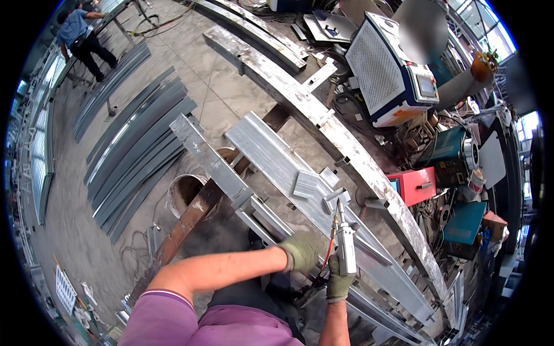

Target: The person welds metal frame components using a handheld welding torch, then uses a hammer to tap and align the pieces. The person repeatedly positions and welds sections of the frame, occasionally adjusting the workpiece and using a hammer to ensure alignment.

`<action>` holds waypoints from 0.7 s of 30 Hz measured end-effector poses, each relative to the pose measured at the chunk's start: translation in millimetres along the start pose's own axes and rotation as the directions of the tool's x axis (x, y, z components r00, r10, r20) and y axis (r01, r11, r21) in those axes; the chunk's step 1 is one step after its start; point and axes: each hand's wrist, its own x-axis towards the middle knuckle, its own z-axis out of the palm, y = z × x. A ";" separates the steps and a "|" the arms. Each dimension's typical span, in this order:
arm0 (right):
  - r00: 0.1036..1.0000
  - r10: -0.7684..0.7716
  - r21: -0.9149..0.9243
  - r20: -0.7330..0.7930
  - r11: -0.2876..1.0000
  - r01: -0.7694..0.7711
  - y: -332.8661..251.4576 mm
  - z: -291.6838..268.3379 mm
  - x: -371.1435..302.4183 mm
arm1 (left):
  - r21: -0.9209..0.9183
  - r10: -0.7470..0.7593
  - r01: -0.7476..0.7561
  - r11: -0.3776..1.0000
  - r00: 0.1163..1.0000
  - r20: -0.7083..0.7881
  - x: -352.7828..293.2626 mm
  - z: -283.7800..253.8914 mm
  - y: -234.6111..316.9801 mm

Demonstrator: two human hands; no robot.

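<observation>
One gloved left hand [302, 252] is showing just off the left edge of the silver beam [265, 144], too blurred to tell whether it is grasping anything, and should be staying clear of the nozzle [341, 213]. Small metal pieces [305, 184] are lying toward the beam's right edge, while the red hose [329, 252] should be hanging slack. Farther right, the white handheld tool [347, 248] is rising from the right hand [339, 282], which is clasping its near end and should be steadying it, the nozzle pointing toward the closest piece, contact unclear.

No legible txt; orange label [403, 113] on wht cabinet [375, 63] too sm
</observation>
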 end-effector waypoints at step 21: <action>0.976 -0.077 -0.111 -0.202 0.992 0.055 71.5 20.4 3.3 | -0.559 -0.221 -0.034 0.829 0.898 -0.382 -17.3 -81.7 -179.0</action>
